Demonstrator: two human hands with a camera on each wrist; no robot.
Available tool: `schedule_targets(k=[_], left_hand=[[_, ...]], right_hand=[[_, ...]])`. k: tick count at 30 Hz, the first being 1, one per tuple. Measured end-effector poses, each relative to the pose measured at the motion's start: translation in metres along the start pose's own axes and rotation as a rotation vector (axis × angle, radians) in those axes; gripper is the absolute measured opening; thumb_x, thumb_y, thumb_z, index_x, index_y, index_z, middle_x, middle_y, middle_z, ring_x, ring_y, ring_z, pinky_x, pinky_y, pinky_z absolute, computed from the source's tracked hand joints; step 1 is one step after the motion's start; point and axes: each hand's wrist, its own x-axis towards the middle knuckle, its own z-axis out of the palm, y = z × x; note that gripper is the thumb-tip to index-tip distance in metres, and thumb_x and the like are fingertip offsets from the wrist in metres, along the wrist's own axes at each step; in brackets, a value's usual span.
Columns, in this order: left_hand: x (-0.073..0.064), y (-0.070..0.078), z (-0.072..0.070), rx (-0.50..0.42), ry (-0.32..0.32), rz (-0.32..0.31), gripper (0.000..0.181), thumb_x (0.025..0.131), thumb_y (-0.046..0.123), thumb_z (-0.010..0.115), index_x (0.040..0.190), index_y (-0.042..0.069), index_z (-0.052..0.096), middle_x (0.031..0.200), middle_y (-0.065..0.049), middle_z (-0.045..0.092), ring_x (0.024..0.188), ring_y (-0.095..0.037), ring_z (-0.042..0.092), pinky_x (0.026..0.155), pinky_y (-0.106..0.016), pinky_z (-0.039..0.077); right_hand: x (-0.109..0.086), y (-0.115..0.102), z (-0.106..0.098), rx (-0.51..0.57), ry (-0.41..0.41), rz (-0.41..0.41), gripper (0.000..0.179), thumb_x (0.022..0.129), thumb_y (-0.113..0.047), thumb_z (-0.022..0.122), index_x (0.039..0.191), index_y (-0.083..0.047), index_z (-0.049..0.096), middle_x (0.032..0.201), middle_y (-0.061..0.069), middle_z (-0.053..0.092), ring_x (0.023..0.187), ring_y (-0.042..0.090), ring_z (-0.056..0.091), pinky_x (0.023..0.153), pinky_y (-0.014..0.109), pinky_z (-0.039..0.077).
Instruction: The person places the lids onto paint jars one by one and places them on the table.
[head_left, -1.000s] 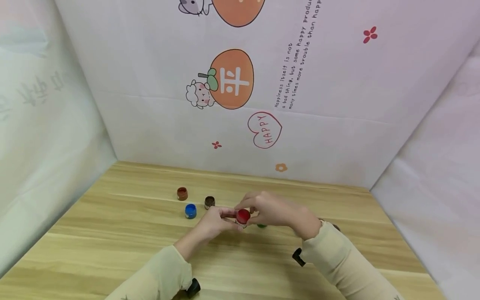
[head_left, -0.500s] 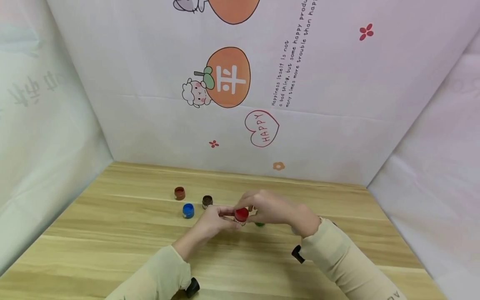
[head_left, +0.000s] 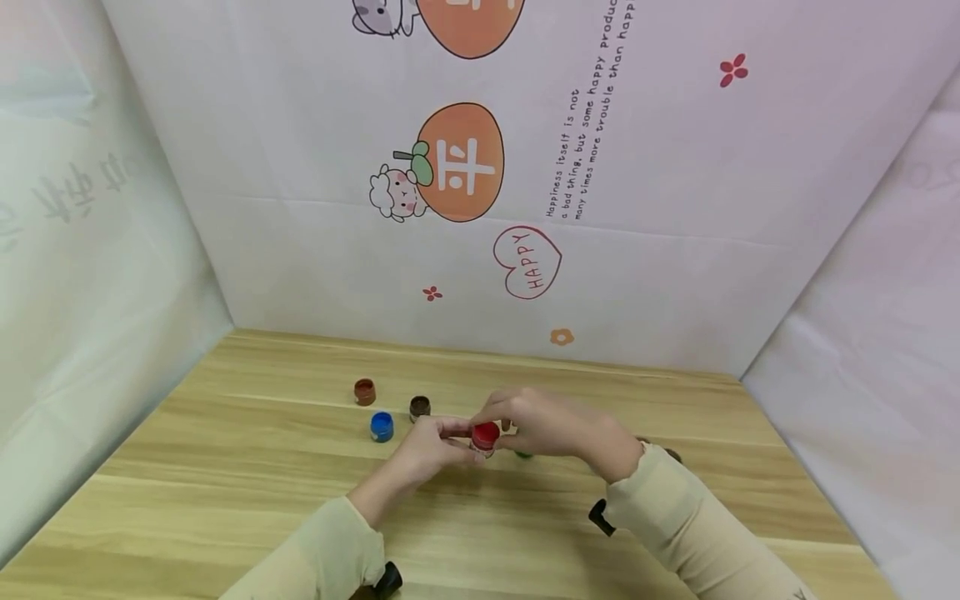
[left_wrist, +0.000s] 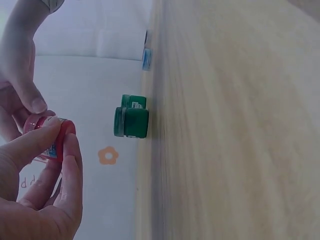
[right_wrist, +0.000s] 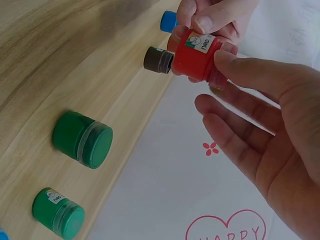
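Note:
A small red paint jar [head_left: 485, 437] with a clear screw lid [right_wrist: 223, 62] is held above the table between both hands. My left hand [head_left: 427, 447] grips the jar's body, with thumb and fingers on its label side in the left wrist view. My right hand [head_left: 551, 425] pinches the lid between thumb and forefinger. Its other fingers [right_wrist: 235, 135] extend below the lid in the right wrist view. The lid is on the jar; how tightly it sits cannot be told.
Two green paint jars [right_wrist: 82, 140] stand on the wooden table [head_left: 480, 533] near the right hand. Left of the hands are a blue jar [head_left: 382, 427], a dark brown jar [head_left: 420, 407] and a reddish-brown jar [head_left: 364, 392]. White printed sheets [head_left: 645, 275] enclose the table.
The head view has shifted slightly down and back. Both hands keep their hold on the red jar and its lid, with only slight finger movement.

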Motion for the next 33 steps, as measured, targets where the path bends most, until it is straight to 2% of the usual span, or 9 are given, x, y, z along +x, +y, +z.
schedule_targets(k=[7,13,16,19,22,24,26,31,33], left_hand=[[-0.0009,0.0005,0.0015,0.004,-0.012,-0.003,0.045,0.085,-0.001,0.081,0.127,-0.008,0.067,0.12,-0.018,0.071,0.101,-0.028,0.073,0.089,-0.04,0.057],[-0.0009,-0.0025,0.0018,0.034,-0.007,0.011,0.044,0.085,0.001,0.082,0.126,-0.006,0.069,0.12,-0.016,0.071,0.099,-0.027,0.073,0.09,-0.037,0.056],[-0.0007,-0.003,0.0023,0.032,-0.006,0.019,0.044,0.085,0.0,0.082,0.127,-0.006,0.068,0.12,-0.016,0.071,0.098,-0.027,0.073,0.09,-0.036,0.057],[-0.0012,-0.0028,0.0031,0.029,-0.009,0.023,0.044,0.086,0.0,0.081,0.127,-0.007,0.068,0.119,-0.017,0.072,0.098,-0.026,0.074,0.089,-0.036,0.057],[-0.0023,-0.0015,0.0039,0.018,-0.013,0.016,0.043,0.086,0.002,0.082,0.126,-0.006,0.069,0.118,-0.016,0.073,0.098,-0.025,0.074,0.089,-0.037,0.057],[-0.003,-0.0005,0.0043,0.011,-0.017,0.009,0.042,0.086,0.004,0.082,0.126,-0.005,0.07,0.118,-0.015,0.073,0.098,-0.025,0.073,0.09,-0.038,0.057],[-0.0034,0.0006,0.0046,0.01,-0.018,0.007,0.042,0.087,0.004,0.081,0.126,-0.005,0.069,0.118,-0.015,0.073,0.098,-0.025,0.073,0.09,-0.038,0.057],[-0.0034,0.0018,0.0051,0.018,-0.012,0.022,0.044,0.085,0.0,0.081,0.127,-0.007,0.068,0.119,-0.016,0.072,0.099,-0.026,0.073,0.088,-0.037,0.057],[-0.0032,0.002,0.0051,0.014,-0.009,0.019,0.045,0.085,-0.001,0.081,0.128,-0.007,0.068,0.118,-0.016,0.072,0.099,-0.026,0.073,0.088,-0.036,0.057]], right_hand=[[0.0007,-0.0036,-0.0009,-0.016,-0.009,0.07,0.022,0.089,-0.017,0.083,0.109,-0.008,0.079,0.098,-0.003,0.069,0.079,0.01,0.061,0.069,0.018,0.051],[-0.0025,-0.0044,-0.0031,-0.008,0.006,-0.01,0.034,0.088,-0.007,0.082,0.122,-0.005,0.075,0.107,0.002,0.072,0.09,0.012,0.066,0.075,0.023,0.055],[-0.002,-0.0055,-0.0038,-0.004,-0.012,-0.025,0.032,0.09,-0.003,0.079,0.121,-0.008,0.076,0.105,-0.001,0.07,0.089,0.008,0.064,0.075,0.022,0.055],[-0.0006,-0.0074,-0.0037,-0.008,-0.03,0.008,0.024,0.091,-0.009,0.08,0.115,-0.009,0.078,0.1,-0.004,0.067,0.081,0.003,0.059,0.069,0.017,0.051],[0.0007,-0.0091,-0.0032,-0.001,-0.028,0.068,0.017,0.091,-0.019,0.081,0.105,-0.01,0.078,0.095,-0.005,0.066,0.076,0.002,0.055,0.065,0.018,0.05],[0.0007,-0.0094,-0.0028,-0.003,-0.016,0.104,0.017,0.091,-0.025,0.081,0.1,-0.011,0.077,0.094,-0.006,0.066,0.076,0.004,0.057,0.066,0.019,0.05],[-0.0002,-0.0093,-0.0028,-0.007,0.001,0.116,0.024,0.089,-0.029,0.083,0.102,-0.01,0.076,0.097,-0.005,0.068,0.079,0.007,0.06,0.069,0.02,0.052],[-0.0031,-0.0066,-0.0034,-0.024,0.018,0.001,0.035,0.087,-0.015,0.085,0.12,-0.008,0.075,0.105,-0.001,0.07,0.087,0.01,0.064,0.076,0.02,0.053],[-0.0034,-0.0063,-0.0034,-0.033,0.011,-0.036,0.034,0.087,-0.008,0.083,0.121,-0.009,0.076,0.102,-0.002,0.069,0.088,0.008,0.064,0.077,0.02,0.053]])
